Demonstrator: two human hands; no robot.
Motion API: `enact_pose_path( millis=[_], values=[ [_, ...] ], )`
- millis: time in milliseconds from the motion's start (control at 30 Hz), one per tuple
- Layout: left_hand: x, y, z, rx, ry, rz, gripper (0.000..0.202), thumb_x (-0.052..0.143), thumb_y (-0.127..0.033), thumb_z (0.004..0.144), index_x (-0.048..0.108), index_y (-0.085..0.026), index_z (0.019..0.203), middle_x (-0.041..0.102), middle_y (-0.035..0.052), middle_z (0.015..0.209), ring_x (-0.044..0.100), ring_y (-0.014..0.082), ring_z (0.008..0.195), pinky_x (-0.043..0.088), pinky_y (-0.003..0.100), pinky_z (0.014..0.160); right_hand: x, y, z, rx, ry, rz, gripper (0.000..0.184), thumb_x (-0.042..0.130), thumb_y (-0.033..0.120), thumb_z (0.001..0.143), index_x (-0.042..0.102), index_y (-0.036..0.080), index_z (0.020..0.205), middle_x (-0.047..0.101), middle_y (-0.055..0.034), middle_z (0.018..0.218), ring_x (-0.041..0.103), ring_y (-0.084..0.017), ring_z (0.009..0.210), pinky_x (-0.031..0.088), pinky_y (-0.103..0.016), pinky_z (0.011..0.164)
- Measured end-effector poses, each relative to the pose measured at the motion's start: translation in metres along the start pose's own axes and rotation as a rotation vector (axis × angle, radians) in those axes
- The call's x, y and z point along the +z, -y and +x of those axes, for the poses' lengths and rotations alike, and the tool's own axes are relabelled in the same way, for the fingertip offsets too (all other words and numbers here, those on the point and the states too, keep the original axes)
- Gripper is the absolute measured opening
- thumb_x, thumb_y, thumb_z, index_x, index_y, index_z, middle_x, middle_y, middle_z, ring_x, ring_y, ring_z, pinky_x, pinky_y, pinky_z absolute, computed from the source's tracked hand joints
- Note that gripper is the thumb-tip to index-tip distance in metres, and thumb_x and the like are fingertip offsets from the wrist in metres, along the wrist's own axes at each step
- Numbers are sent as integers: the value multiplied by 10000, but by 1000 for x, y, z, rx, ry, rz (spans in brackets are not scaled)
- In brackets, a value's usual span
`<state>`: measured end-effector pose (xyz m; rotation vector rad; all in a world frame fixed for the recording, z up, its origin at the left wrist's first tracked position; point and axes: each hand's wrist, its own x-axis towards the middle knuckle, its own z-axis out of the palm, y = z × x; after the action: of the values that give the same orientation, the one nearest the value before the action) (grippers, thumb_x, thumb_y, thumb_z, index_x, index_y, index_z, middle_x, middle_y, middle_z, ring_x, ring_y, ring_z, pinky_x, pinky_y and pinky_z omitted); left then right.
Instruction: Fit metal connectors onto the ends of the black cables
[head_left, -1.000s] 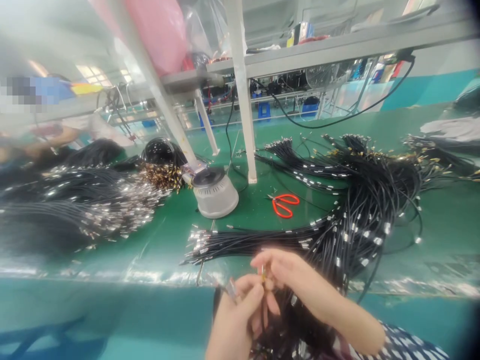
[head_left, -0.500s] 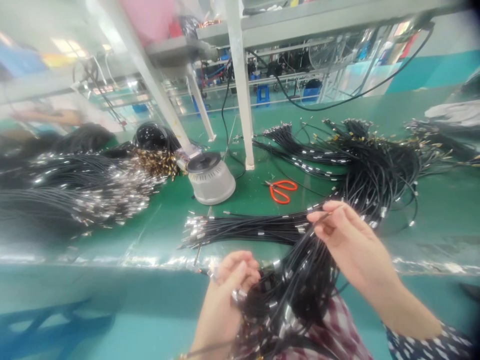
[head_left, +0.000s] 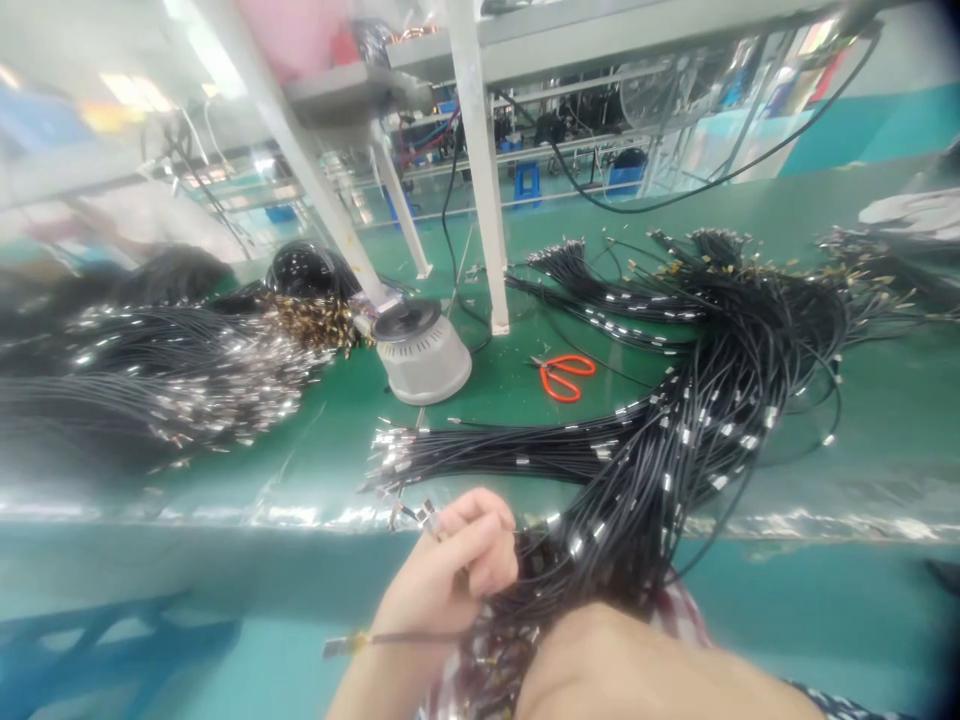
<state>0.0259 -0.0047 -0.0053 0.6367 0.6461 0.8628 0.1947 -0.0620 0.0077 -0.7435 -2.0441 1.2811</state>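
Note:
My left hand (head_left: 472, 545) is closed at the bench's front edge. Black cables with metal ends stick out past its fingers on the upper left. A large bundle of black cables (head_left: 652, 480) hangs from the bench towards my lap, just right of that hand. Low in the view, the back of my right hand (head_left: 600, 655) and its wrist lie across the lower cables; its fingers are hidden. A single cable end with a metal tip (head_left: 341, 646) pokes out left across my left wrist.
On the green bench (head_left: 337, 480) lie orange-handled snips (head_left: 566, 377) and a grey round device with a black top (head_left: 424, 360). More cable heaps (head_left: 202, 370) cover the left side. White posts (head_left: 480, 170) hold up a shelf. A blue stool (head_left: 97, 650) stands below left.
My right hand has dropped from above the bundle down towards my lap, and the cable it pinched has left the bench area. My left hand stays nearly in place, closed more tightly.

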Motion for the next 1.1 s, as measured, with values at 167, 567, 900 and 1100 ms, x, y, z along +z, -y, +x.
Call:
enact_pose_path(
  millis=[167, 567, 900, 1100],
  values=[
    [1, 5, 0, -28, 29, -24, 132, 590, -231, 867, 654, -131, 809, 369, -72, 412, 258, 68, 419, 200, 229, 458, 7, -17, 2, -28, -163, -628, 95, 617, 219, 872, 696, 202, 921, 708, -54, 883, 635, -201, 799, 463, -302, 706],
    [-4, -17, 25, -12, -73, -20, 261, 451, -213, 961, 636, -109, 810, 278, -103, 424, 171, 64, 428, 191, 222, 449, 27, -69, -22, -121, 247, -1091, 272, 766, 207, 721, 563, 169, 544, 607, 0, 545, 497, -158, 573, 251, -316, 452],
    [4, -7, 3, 63, -32, 74, 152, 561, -243, 897, 652, -134, 842, 569, 18, 661, 491, 110, 626, 391, 234, 610, -12, -31, 18, 250, -298, -479, 161, 774, 286, 743, 661, 184, 795, 648, 3, 789, 583, -163, 756, 398, -262, 665],
    [-1, 2, -2, 124, -206, -21, 221, 713, -219, 771, 692, -149, 979, 659, 82, 957, 581, 204, 949, 466, 306, 828, -8, -55, 30, 257, -251, -31, 100, 728, 210, 785, 681, 176, 704, 616, 24, 737, 570, -126, 704, 409, -227, 657]
  ],
)
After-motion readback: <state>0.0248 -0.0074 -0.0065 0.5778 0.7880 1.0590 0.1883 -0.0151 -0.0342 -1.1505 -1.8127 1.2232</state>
